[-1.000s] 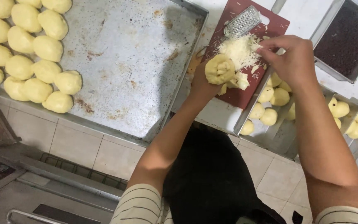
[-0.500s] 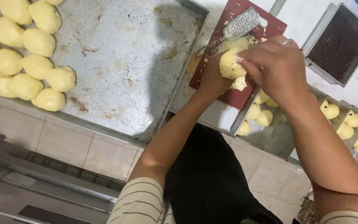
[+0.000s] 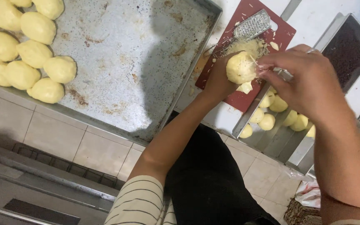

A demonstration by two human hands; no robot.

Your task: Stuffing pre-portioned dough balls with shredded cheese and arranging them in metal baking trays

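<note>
Cradling one pale yellow dough ball (image 3: 240, 66) above the red cutting board (image 3: 246, 98), the left hand (image 3: 218, 81) is closed around it; the right hand (image 3: 303, 85) pinches grated cheese (image 3: 250, 46) onto it. Nine dough balls (image 3: 34, 54) sit at the large metal tray's (image 3: 138, 62) nine o'clock.

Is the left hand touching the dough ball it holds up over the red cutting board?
Touching. The head view shows the left hand cupping the dough ball from below, with no gap between them.

Pale yellow dough ball (image 3: 240, 66), dark red cutting board (image 3: 267, 37), grey tray (image 3: 138, 62), b/w striped sleeve (image 3: 140, 204)
</note>
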